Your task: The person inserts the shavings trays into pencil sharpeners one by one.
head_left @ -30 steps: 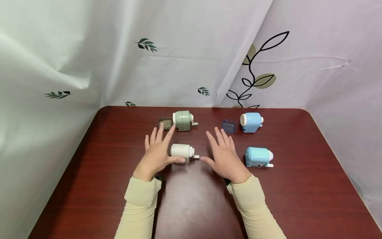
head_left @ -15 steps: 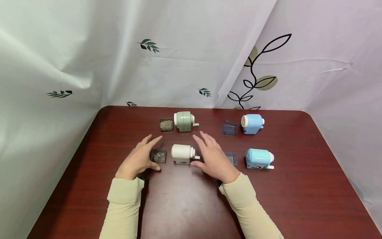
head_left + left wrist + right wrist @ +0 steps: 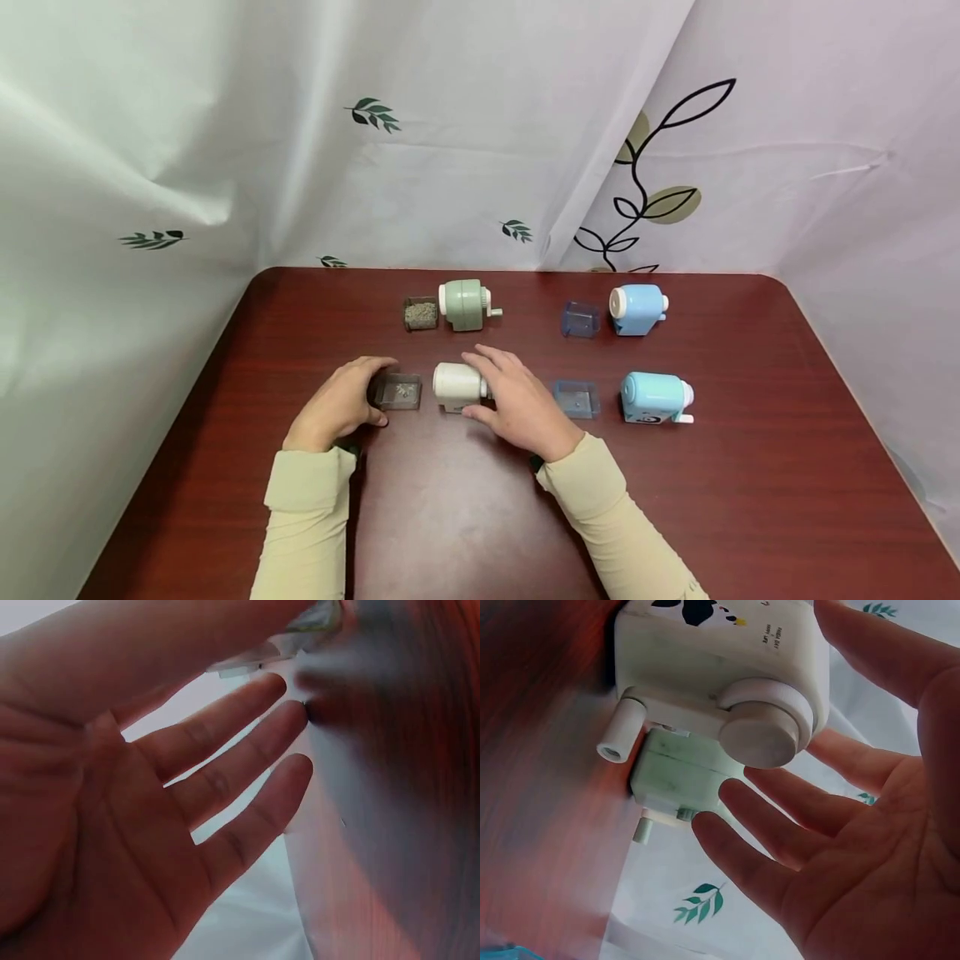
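In the head view my left hand [image 3: 335,406] is at the left end of a clear grey shavings drawer [image 3: 399,392] with a few shavings in it. Its thumb and index finger lie on either side of that end; contact cannot be made out. The left wrist view shows the other fingers extended. A white crank pencil sharpener [image 3: 457,385] stands just right of the drawer. Over its crank end reaches my right hand [image 3: 519,406], thumb on the near side, fingers beyond. In the right wrist view the fingers look fairly straight beside the sharpener's crank [image 3: 621,731], without a closed grip.
Behind stand a green pencil sharpener [image 3: 462,305] with a drawer full of shavings [image 3: 421,314], and a blue sharpener [image 3: 637,309] with a blue drawer [image 3: 581,320]. To the right are a turquoise sharpener [image 3: 655,397] and another blue drawer [image 3: 576,400]. White curtain [image 3: 420,183] hangs behind the table.
My left hand has moved left from over the white sharpener to the grey drawer's left end, uncovering the drawer. My right hand has moved left onto the sharpener, uncovering a blue drawer.
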`<control>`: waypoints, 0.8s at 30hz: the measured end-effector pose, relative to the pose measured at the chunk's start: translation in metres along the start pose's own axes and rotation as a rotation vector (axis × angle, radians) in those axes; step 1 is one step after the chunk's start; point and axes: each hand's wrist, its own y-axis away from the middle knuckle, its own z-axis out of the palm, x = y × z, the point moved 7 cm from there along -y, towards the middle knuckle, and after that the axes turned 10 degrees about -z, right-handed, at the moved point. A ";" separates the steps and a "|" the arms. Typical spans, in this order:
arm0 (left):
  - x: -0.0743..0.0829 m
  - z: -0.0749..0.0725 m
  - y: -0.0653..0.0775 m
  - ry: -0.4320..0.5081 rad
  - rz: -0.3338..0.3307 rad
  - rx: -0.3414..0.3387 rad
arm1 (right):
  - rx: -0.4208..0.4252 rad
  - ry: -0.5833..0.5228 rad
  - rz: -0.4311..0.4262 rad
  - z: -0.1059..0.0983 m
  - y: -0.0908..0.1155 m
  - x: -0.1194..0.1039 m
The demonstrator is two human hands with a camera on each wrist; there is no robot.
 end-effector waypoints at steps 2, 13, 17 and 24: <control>-0.001 0.000 -0.001 0.007 0.005 0.003 | -0.006 0.010 -0.001 0.000 0.000 0.000; -0.004 0.000 -0.005 0.022 -0.015 0.004 | 0.053 0.033 -0.042 -0.005 0.001 0.001; -0.003 0.001 -0.006 0.015 -0.018 0.008 | 0.069 0.056 -0.070 -0.008 0.001 0.000; 0.004 0.002 -0.008 0.005 0.004 0.022 | 0.065 0.059 -0.080 -0.006 0.000 0.000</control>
